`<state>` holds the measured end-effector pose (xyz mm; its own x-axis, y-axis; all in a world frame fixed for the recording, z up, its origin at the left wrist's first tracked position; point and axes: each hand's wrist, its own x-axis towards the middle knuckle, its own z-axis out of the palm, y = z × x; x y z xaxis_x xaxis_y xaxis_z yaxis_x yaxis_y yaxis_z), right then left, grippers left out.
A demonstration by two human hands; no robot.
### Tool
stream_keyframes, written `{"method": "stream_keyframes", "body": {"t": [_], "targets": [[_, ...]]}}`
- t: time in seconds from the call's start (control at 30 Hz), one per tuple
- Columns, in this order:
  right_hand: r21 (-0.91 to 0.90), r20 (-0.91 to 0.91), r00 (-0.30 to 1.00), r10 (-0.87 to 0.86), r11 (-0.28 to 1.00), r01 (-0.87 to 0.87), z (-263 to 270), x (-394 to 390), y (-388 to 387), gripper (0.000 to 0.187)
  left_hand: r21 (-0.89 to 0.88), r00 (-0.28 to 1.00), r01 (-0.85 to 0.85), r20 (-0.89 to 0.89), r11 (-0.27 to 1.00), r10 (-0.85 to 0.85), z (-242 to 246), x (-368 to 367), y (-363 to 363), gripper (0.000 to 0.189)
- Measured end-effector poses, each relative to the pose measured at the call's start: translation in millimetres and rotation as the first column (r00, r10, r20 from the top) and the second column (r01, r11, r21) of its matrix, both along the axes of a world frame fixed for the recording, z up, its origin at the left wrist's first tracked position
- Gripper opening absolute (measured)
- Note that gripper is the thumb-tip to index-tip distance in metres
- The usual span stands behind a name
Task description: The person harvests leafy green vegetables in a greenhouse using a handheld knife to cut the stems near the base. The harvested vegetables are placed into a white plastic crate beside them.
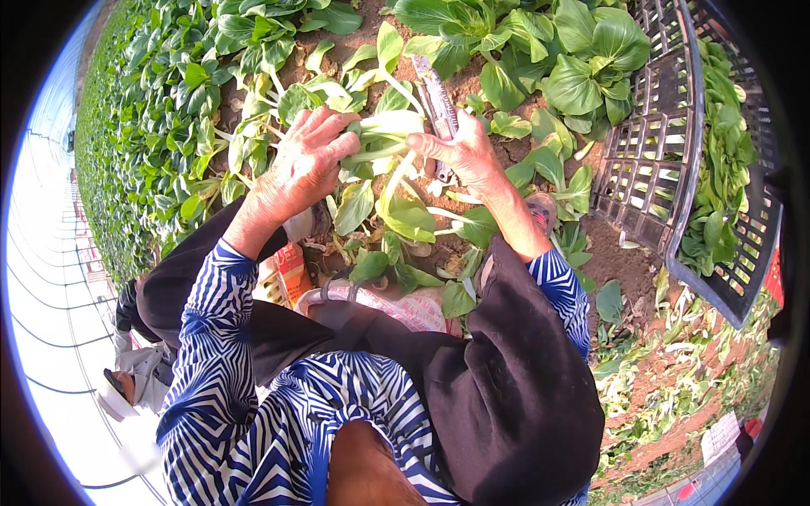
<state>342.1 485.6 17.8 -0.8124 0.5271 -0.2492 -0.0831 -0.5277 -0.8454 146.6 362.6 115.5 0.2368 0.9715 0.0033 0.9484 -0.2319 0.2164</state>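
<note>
My left hand is closed around the leafy end of a bok choy, whose pale stalks point to the right. At the stalks' base is the thumb of my right hand. The fingers of that hand hold a metal cutting tool with a serrated edge, its blade pointing up and away from me; its exact kind cannot be told. Below both hands, loose yellow-green leaves hang or lie over the soil.
Rooted bok choy stands ahead, with a dense bed at left. A black plastic crate holding greens is at right. Cut leaves litter the ground. Between my legs lies a printed bag. Another person is at far left.
</note>
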Motion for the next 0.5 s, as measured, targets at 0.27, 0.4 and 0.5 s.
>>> {"method": "stream_keyframes", "body": {"t": [0.27,0.4,0.5], "targets": [[0.146,-0.071,0.997,0.043,0.989,-0.032,8.9,17.7,-14.3,0.035,-0.195,0.740,-0.292,0.574,0.936,0.350,-6.8,-7.0,-23.8,0.023],[-0.038,-0.206,0.959,0.196,0.977,-0.208,21.6,32.5,-13.9,0.039,-0.397,0.398,-0.399,0.737,0.827,0.546,-2.6,-19.4,-48.2,0.020],[0.021,-0.096,0.970,0.223,0.975,-0.222,25.7,34.5,-12.8,0.048,-0.445,0.147,-0.511,0.798,0.736,0.585,4.0,-24.6,-63.7,0.019]]}}
